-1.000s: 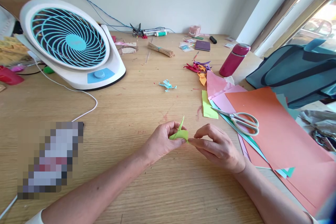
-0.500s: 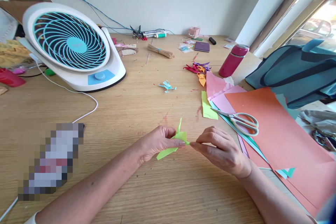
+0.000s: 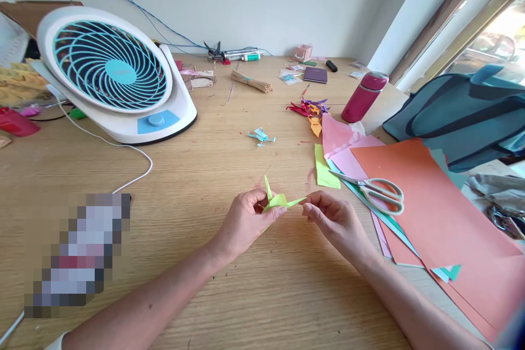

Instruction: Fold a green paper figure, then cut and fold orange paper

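Note:
A small folded lime-green paper figure is held just above the wooden table near its front middle. My left hand is closed round the figure's left side, thumb and fingers pinching it. My right hand pinches the thin point that sticks out on the figure's right side. One green point stands up above my left thumb.
A white and teal fan with a white cable stands at the back left. Scissors lie on orange, pink and teal paper sheets to the right. A small blue paper figure, a green strip, a red bottle and a blue bag sit farther back.
Both hands have lifted slightly and drawn apart. The green figure has been turned, so the long flap that hung below my left hand is no longer seen and a thin point now stretches to the right.

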Tool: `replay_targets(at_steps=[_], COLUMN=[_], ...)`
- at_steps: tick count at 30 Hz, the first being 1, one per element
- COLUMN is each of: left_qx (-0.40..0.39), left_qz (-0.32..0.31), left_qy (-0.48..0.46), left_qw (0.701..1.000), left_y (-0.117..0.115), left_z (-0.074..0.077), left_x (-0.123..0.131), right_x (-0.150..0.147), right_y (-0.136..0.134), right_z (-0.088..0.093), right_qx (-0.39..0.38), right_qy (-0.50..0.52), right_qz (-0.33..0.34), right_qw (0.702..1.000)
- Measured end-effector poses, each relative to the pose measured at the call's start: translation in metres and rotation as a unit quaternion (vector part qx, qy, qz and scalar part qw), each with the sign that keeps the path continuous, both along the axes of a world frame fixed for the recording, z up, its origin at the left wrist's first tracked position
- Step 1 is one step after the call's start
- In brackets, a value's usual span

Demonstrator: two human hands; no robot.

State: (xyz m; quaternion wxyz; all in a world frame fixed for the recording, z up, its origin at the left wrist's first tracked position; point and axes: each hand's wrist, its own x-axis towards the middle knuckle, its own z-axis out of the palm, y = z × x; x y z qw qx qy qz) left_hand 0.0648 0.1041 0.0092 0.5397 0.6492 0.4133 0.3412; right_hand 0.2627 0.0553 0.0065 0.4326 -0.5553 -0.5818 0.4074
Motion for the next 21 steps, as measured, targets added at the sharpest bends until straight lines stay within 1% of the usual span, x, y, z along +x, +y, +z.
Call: replay_targets(at_steps=[3,6,9,12,16,18,21], left_qx=[0.025,0.045,0.017,-0.038,-0.09,-0.091,-0.064], left_qz=[0.003,-0.008,-0.043,-0.079,-0.093,-0.093,-0.083], left_qy=[0.02,0.033,0.005,-0.032,-0.053,-0.051,-0.026], left_qw=[0.999,0.998,0.999,0.996,0.99,0.99,0.994], left_y=[-0.005,-0.008,-0.009,-0.008,-0.007,-0.007,-0.008], left_z=[0.003,0.004,0.004,0.005,0.002,-0.001,-0.006], left_x=[0.003,0.004,0.005,0.006,0.006,0.006,0.005], right_x=[-0.004,-0.007,-0.009,-0.01,-0.009,-0.009,-0.008], right_y=[0.003,0.005,0.005,0.005,0.005,0.005,0.005], right_z=[-0.003,-0.004,-0.005,-0.006,-0.008,-0.008,-0.007], right_qx=[-0.055,-0.107,-0.129,-0.123,-0.112,-0.103,-0.084], right_qy=[0.089,0.162,0.208,0.224,0.223,0.219,0.185], right_qz=[0.014,0.018,0.018,0.009,0.021,0.03,0.043], right_qw=[0.994,0.981,0.969,0.967,0.968,0.97,0.978])
